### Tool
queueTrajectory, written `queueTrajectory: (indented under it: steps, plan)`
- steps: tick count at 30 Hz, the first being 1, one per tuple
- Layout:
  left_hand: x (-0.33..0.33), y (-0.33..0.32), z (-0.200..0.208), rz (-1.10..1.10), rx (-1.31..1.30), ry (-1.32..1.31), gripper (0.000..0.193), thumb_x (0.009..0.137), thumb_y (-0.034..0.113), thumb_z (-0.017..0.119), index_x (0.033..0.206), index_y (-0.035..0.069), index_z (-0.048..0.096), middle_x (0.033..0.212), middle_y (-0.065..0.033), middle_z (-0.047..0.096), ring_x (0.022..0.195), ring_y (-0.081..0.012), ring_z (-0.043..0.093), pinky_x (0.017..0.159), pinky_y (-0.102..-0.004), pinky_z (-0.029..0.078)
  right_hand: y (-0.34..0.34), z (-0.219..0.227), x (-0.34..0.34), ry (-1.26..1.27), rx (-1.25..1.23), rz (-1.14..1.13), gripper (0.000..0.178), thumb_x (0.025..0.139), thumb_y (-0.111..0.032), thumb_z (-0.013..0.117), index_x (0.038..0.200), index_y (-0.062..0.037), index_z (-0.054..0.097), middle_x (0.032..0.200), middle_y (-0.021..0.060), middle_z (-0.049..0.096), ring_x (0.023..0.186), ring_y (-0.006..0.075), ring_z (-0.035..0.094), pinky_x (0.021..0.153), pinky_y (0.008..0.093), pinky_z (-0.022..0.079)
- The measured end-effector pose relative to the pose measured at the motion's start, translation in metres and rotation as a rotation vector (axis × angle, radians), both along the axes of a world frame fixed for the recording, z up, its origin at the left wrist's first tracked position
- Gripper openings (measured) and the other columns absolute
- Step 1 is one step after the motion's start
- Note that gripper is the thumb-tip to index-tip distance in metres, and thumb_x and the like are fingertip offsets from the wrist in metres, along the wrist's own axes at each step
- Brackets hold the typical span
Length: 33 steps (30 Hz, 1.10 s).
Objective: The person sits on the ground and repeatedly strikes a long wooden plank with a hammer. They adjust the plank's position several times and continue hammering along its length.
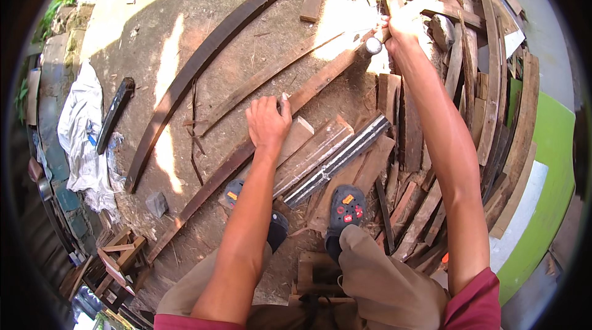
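A long, narrow wooden plank (327, 78) runs diagonally from the lower left to the upper right. My left hand (268, 122) is closed over its middle, fingers curled at the edge. Something small and pale shows by the thumb; I cannot tell whether it is a nail. At the plank's far end my right hand (399, 27) is closed round what looks like a hammer (373, 46). Its round, shiny metal face shows just left of the hand, close to the plank. Bright glare washes out the fingers and most of the handle.
A dark curved board (203, 62) and a thinner strip (265, 83) lie left of the plank. Stacked timber (487, 96) crowds the right, beside a green panel (542, 188). White cloth (86, 126) and a grey stone block (156, 204) are on the left. Short boards (314, 148) lie by my feet.
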State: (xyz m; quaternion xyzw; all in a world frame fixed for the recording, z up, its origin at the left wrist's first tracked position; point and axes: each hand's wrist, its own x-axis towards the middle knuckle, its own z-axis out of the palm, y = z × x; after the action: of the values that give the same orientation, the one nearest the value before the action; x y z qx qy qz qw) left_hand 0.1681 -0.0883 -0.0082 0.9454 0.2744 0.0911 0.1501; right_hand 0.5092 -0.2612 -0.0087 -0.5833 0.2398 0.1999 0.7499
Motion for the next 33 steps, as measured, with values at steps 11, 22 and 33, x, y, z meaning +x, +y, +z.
queueTrajectory:
  steps: [11,22,33]
  plan:
    - [-0.001,0.002,0.002,0.015,-0.022,0.025,0.030,0.094,0.034,0.062,0.091,0.005,0.071,0.098,-0.0107,0.069,0.100,-0.0288,0.060,0.088,-0.0422,0.042,0.030,0.046,-0.035,-0.345,-0.227,-0.054,0.030,0.104,-0.032,0.058,0.102,-0.0035,0.049,0.075,0.0106,0.055,0.059,0.0212,0.057,0.054,0.0389,0.055]
    - [0.002,0.001,0.004,0.001,0.028,-0.010,0.035,0.099,0.034,0.056,0.089,0.004,0.072,0.093,-0.0130,0.071,0.093,-0.0321,0.062,0.081,-0.0446,0.045,0.032,0.091,-0.066,-0.398,-0.215,-0.187,0.022,0.081,-0.012,0.061,0.080,0.0095,0.062,0.069,0.0123,0.064,0.065,0.0215,0.062,0.068,0.0388,0.050]
    - [0.004,0.003,0.003,0.015,-0.031,0.106,0.032,0.102,0.029,0.046,0.110,0.006,0.067,0.109,-0.0123,0.064,0.106,-0.0312,0.057,0.094,-0.0463,0.040,0.021,0.127,-0.145,-0.706,-0.397,0.145,0.019,0.091,-0.007,0.061,0.074,-0.0051,0.051,0.060,-0.0043,0.043,0.053,0.0117,0.044,0.053,0.0332,0.043]
